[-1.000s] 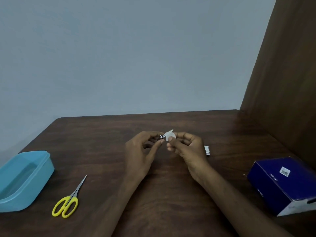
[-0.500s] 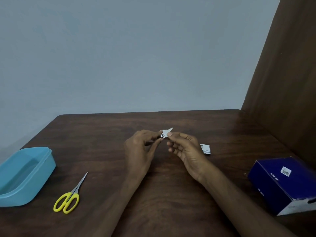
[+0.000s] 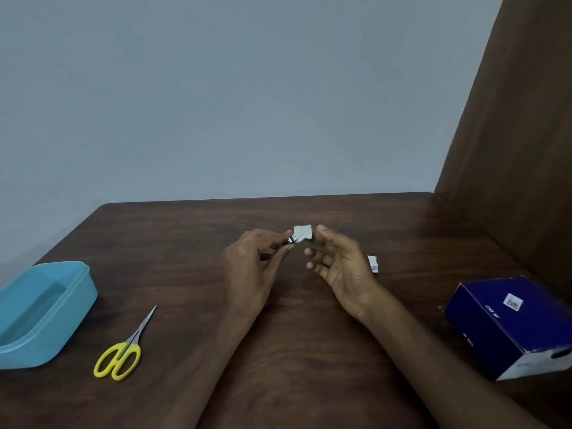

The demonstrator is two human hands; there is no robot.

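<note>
Head cam has both hands meeting over the middle of the dark wooden table (image 3: 173, 243), held a bit above the top, and the thing being worked on is a small white packet (image 3: 301, 233) up at the fingertips between them. The left hand (image 3: 252, 270) has it pinched at the lower-left corner between thumb and forefinger, with the other fingers curled in underneath. There's a tiny dark, shiny bit (image 3: 290, 240) right at that pinch, too small for me to say what it is. The right hand (image 3: 340, 267) is palm-up and loose, its fingers (image 3: 312, 252) gently curled and spread and not wrapped round anything. Its thumb tip sits just beside the packet's right edge, and I honestly can't tell if it's touching. A torn scrap (image 3: 373, 264) of white wrapper lies on the table just behind the right hand, so my read is that the packet is already torn open and we're at the getting-the-contents-out step. Next move, I'd guess: the right thumb and forefinger need to close on the free edge and pull or peel against the left hand's pinch, gently, since a piece this small could easily slip out or tear crooked. The yellow-handled scissors (image 3: 120, 354) lie well off to the left near the blue tub (image 3: 40, 311), with a dark blue box (image 3: 510, 323) far right, and nobody's touching any of those.
</note>
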